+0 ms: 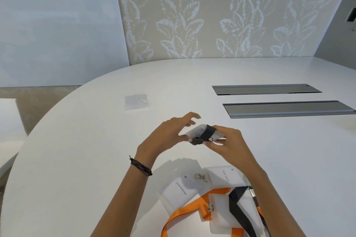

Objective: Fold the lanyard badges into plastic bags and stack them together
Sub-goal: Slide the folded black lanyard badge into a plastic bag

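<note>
Orange lanyard (185, 211); "Tony Stork" card (225, 176); right hand (231, 140) pinches wrapped badge (194, 131), left hand (165, 134) loose.

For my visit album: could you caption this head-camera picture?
Right hand pinches a white plastic badge wrapped in black lanyard, left hand touching it, over a white table.

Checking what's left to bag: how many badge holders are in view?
4: one badge held aloft; three on the table: left, far right, near right under lanyards. Others may be hidden.
</note>
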`<state>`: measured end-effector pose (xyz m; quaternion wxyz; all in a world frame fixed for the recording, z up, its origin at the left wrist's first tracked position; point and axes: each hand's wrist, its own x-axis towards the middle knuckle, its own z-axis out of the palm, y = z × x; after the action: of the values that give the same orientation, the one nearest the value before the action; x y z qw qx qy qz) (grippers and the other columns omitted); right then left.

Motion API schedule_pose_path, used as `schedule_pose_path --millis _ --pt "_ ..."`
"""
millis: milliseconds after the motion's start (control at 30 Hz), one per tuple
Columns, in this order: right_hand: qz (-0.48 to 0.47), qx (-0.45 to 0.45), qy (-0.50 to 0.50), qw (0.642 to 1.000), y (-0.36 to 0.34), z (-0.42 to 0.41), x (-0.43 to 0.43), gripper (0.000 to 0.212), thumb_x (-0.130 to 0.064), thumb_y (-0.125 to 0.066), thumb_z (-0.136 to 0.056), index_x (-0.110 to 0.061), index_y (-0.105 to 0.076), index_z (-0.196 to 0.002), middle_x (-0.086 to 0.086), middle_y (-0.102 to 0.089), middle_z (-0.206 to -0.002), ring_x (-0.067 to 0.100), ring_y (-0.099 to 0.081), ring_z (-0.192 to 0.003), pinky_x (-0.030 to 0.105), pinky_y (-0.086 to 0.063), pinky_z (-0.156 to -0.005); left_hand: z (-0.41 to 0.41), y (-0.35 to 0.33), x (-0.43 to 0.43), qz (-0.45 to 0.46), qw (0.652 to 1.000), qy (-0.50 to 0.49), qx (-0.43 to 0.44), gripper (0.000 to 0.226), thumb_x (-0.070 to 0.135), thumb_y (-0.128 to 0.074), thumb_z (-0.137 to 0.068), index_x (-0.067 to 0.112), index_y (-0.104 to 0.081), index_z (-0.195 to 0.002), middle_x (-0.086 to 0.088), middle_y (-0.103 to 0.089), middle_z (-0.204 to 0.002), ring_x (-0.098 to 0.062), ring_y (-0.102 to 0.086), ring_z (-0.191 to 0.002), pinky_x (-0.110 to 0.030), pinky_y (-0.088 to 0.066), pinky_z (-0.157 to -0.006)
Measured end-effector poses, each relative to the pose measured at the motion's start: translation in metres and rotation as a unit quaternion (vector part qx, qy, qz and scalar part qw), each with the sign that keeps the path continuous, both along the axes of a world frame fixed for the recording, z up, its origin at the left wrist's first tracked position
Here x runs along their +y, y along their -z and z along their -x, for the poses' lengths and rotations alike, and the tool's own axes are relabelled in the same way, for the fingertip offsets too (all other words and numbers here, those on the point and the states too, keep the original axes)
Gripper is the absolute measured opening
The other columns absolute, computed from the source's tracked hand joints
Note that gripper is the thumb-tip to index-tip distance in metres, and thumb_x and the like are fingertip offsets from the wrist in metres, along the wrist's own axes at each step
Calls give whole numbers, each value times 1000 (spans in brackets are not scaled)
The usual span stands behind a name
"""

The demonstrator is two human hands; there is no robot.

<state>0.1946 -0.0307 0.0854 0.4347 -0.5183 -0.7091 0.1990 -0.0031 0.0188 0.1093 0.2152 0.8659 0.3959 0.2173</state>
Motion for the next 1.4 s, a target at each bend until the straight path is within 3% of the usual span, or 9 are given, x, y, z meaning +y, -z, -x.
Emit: schedule_pose_path --millis 100,233,367,467,600,733,833,1133,1400 --pt "7 24 1 1000 11 1 15 30 -2 -74 -74 -22 -67 -96 -20 -63 -82 2 -62 -79 2 -45 -68 18 0 15 53 997 0 -49 47 25 -66 -88 39 -43 -126 11 -59 -123 -5 -56 -113 -34 -45 -99" --pt "-11 61 31 998 27 12 37 33 2 -71 -75 -21 -68 -98 -14 -66 -86 6 -62 -83 7 -49 -72 47 8 45 13 993 -74 -96 30 38 -63 -88 42 -51 -115 18 -64 -110 2 -61 -100 -33 -49 -94" --pt "-46 64 20 997 45 22 55 41 4 -67 -78 -32 -65 -98 -23 -65 -96 1 -62 -91 15 -49 -82 63 30 79 -57 965 -191 -170 22 27 -55 -93 40 -53 -112 18 -69 -95 5 -66 -80 -30 -53 -79" --pt "-59 59 34 996 61 23 67 37 5 -66 -78 -21 -66 -104 -19 -64 -101 3 -61 -96 24 -50 -87 70 50 103 -101 930 -281 -215 24 16 -49 -93 34 -56 -106 18 -69 -92 2 -65 -81 -30 -53 -76" --pt "-85 57 60 993 74 21 75 38 6 -68 -78 -16 -65 -109 -21 -61 -105 -4 -58 -98 25 -49 -88 90 72 137 -131 905 -353 -197 28 7 -47 -91 21 -58 -111 10 -64 -113 -12 -61 -99 -35 -52 -85" --pt "-82 61 67 993 81 19 78 36 6 -68 -77 -13 -66 -108 -12 -64 -104 -2 -58 -98 27 -49 -89 107 86 175 -91 912 -381 -123 38 6 -48 -93 12 -49 -131 -4 -50 -136 -24 -44 -126 -36 -38 -100" --pt "-68 62 65 994 84 18 79 37 8 -67 -76 -11 -66 -108 -7 -64 -104 3 -59 -98 30 -50 -90 113 88 200 -41 920 -380 -90 45 7 -48 -93 8 -42 -138 -9 -41 -145 -28 -33 -135 -37 -29 -107" --pt "-64 45 76 994 86 19 75 38 7 -65 -75 -11 -67 -108 -11 -63 -104 6 -60 -97 26 -48 -91 119 91 252 33 929 -368 -8 44 11 -47 -96 7 -43 -140 -12 -40 -148 -29 -34 -137 -39 -27 -113" --pt "-64 41 82 994 84 26 72 37 7 -65 -75 -10 -67 -108 -8 -64 -106 9 -61 -98 23 -47 -92 130 90 250 -28 906 -412 -95 34 1 -39 -94 2 -62 -120 -16 -56 -133 -32 -50 -124 -36 -37 -104"
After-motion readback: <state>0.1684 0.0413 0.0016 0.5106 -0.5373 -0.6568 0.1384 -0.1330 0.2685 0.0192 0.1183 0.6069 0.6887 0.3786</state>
